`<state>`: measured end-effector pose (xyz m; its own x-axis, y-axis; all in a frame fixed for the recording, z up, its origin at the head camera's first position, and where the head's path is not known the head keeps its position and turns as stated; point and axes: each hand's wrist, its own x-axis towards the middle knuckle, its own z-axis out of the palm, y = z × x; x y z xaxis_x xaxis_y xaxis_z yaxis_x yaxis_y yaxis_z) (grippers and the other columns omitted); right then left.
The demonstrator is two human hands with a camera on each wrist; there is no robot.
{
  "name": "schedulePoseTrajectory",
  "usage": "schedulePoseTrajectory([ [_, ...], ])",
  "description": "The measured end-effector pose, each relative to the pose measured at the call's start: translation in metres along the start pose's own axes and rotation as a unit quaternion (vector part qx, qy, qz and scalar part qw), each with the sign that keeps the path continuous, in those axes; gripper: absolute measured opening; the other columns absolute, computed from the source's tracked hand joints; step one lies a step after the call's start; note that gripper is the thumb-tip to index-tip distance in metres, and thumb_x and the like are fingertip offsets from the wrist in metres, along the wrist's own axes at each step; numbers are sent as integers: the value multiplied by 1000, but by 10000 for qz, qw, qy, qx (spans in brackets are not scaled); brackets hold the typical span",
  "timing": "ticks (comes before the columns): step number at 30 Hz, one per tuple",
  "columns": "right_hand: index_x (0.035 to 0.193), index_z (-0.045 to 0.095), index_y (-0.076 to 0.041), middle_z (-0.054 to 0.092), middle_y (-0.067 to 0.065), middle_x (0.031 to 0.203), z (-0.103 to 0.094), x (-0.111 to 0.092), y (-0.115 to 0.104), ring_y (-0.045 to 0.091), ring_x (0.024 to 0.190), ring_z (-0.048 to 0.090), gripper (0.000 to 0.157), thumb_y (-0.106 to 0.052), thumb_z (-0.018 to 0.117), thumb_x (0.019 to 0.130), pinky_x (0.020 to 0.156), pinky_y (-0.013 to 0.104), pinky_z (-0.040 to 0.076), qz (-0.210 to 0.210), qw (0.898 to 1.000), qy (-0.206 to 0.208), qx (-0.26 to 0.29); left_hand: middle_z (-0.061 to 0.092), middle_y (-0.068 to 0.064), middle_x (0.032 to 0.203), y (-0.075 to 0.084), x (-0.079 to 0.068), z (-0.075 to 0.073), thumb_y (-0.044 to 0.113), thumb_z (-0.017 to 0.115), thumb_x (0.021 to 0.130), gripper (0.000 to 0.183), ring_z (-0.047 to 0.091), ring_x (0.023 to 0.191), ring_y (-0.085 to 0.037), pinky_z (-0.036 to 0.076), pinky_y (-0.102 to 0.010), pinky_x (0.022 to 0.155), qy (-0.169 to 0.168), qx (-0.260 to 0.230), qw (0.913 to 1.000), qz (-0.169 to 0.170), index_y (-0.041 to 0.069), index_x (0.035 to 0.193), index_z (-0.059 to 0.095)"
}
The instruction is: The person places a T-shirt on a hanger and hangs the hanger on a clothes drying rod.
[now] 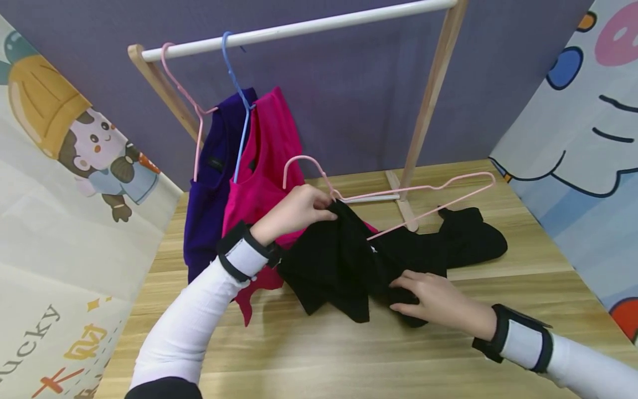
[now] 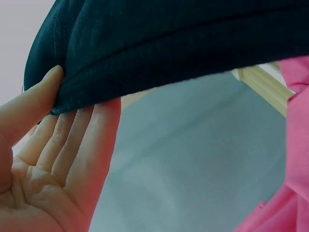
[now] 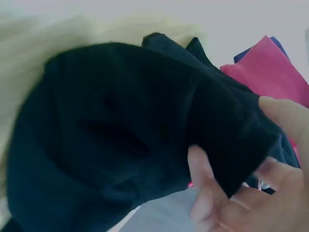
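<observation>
A black garment lies bunched on the table, its left part lifted. My left hand pinches its edge beside the neck of a pink hanger; in the left wrist view, the thumb lies over the dark cloth and the fingers behind it. The hanger's hook stands up, its right end sticks out bare over the garment, and its left end is hidden by cloth. Lower right, my right hand grips another part of the garment, cloth between thumb and fingers in the right wrist view.
Behind the hands stands a rack with a white rail and wooden posts. A purple top on a pink hanger and a magenta top on a blue hanger hang at its left. Printed panels flank the wooden table.
</observation>
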<state>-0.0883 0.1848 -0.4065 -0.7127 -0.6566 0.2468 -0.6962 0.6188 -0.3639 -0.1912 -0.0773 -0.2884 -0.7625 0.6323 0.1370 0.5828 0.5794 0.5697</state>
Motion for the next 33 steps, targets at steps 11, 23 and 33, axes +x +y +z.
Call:
schedulePoseTrajectory([
  [11, 75, 54, -21, 41, -15, 68, -24, -23, 28, -5, 53, 37, 22, -10, 71, 68, 40, 18, 38, 131, 9958, 884, 172, 52, 1, 55, -15, -6, 0, 10, 66, 76, 8, 37, 52, -9, 35, -28, 52, -39, -142, 9999, 25, 6, 72, 61],
  [23, 83, 62, -13, 63, 3, 77, -103, -32, 66, 9, 66, 56, 34, -2, 76, 54, 49, 20, 45, 307, 9775, 1851, -965, 36, 4, 53, -16, -11, 6, 9, 65, 77, 10, 26, 47, -8, 31, -29, 46, 86, -199, 9991, 361, 8, 69, 60],
  [33, 81, 62, -5, 64, 10, 79, -135, -24, 70, 26, 64, 60, 37, 8, 73, 48, 47, 28, 49, 240, 9668, 1981, -1594, 32, 4, 54, -16, -14, 9, 11, 64, 78, 10, 27, 47, -7, 31, -28, 45, -82, -167, 9979, 627, 9, 69, 60],
])
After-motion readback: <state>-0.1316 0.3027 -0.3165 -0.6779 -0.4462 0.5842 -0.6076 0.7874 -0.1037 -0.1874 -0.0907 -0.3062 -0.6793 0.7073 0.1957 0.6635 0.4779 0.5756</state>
